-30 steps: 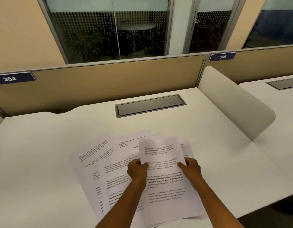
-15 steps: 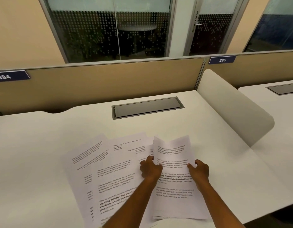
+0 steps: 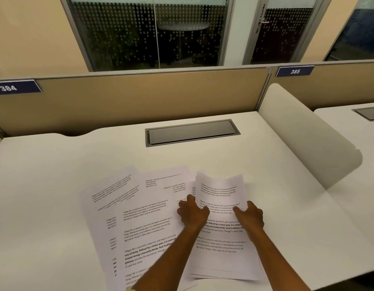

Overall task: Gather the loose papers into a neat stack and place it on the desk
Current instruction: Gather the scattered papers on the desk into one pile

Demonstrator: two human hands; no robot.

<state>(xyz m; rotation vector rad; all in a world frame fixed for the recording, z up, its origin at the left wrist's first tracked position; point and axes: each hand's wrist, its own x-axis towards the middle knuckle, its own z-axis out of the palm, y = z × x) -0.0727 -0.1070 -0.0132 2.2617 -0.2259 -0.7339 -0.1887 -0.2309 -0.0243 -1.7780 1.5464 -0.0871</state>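
Several white printed sheets lie fanned on the white desk (image 3: 56, 185). A small gathered stack of papers (image 3: 220, 244) sits at the right of the spread, its top edge curled upward. My left hand (image 3: 192, 214) grips the stack's left edge and my right hand (image 3: 250, 217) grips its right edge. The loose papers (image 3: 144, 217) spread out to the left, overlapping one another at different angles, partly under my left forearm.
A grey cable hatch (image 3: 192, 132) is set into the desk behind the papers. A tan partition (image 3: 139, 97) with a 384 label (image 3: 8, 88) closes the back. A white curved divider (image 3: 303, 133) stands at the right, with a neighbouring desk (image 3: 349, 127) beyond.
Both hands have slid the gripped sheets to the right, off the middle of the spread. The sheets to the left now show more of their text.
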